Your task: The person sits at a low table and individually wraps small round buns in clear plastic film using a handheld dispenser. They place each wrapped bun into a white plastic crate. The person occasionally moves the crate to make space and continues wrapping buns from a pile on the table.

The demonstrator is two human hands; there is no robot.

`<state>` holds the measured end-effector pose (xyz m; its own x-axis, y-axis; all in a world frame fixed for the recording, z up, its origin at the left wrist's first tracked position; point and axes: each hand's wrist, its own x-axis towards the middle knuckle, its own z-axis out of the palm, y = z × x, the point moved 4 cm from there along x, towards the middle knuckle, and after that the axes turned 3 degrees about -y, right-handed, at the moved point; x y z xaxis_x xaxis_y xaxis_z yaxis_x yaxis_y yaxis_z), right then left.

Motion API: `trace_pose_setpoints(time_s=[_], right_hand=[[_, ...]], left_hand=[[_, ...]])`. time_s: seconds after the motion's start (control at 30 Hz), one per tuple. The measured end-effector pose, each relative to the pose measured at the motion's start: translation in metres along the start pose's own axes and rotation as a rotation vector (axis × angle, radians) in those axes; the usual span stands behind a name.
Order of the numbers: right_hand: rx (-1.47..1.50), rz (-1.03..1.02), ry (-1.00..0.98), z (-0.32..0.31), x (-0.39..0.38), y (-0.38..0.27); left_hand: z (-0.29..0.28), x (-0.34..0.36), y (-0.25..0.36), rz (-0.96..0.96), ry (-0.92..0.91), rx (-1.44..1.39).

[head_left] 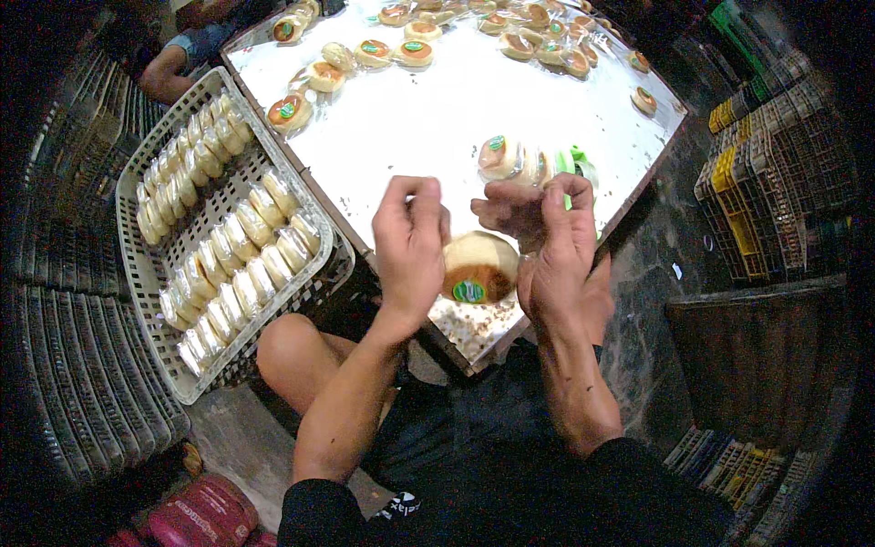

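Observation:
A round bun (478, 271) with a browned top and a green label lies at the table's near corner, between my hands. My left hand (410, 246) is closed at the bun's left side, fingers curled; what they hold, if anything, is hidden. On the other side, my right hand (563, 251) is raised with fingers apart and slightly blurred, its lower palm close to the bun's edge. Just beyond my hands, a row of wrapped buns (524, 162) leans together. Behind my right fingers is a bright green and clear material (576, 162), partly covered.
A pale plastic crate (194, 387) with rows of wrapped buns stands left of the white table (383, 137). More labelled buns (415, 53) lie along its far side. Stacked crates (752, 196) line the right, others (87, 383) the left. Another person's arm (169, 73) shows at far left.

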<state>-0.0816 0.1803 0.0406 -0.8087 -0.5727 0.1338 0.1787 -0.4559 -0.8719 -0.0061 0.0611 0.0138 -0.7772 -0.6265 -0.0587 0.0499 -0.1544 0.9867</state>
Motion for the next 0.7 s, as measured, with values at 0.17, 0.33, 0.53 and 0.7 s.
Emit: trace_pose_setpoints(time_s=[0.17, 0.33, 0.53, 0.7], right_hand=[[-0.069, -0.05, 0.005, 0.006, 0.002, 0.009], [-0.455, -0.053, 0.089, -0.004, -0.002, 0.008], [-1.101, -0.67, -0.141, 0.006, -0.012, 0.026], [-0.747, -0.201, -0.374, -0.01, -0.009, 0.04]], left_hand=[[0.007, -0.03, 0.009, 1.198, 0.351, 0.328], [0.015, -0.018, 0.0, 0.045, -0.01, 0.034], [0.008, -0.014, -0.002, -0.033, 0.121, -0.288], [-0.001, -0.012, 0.009, 0.532, 0.185, 0.282]])
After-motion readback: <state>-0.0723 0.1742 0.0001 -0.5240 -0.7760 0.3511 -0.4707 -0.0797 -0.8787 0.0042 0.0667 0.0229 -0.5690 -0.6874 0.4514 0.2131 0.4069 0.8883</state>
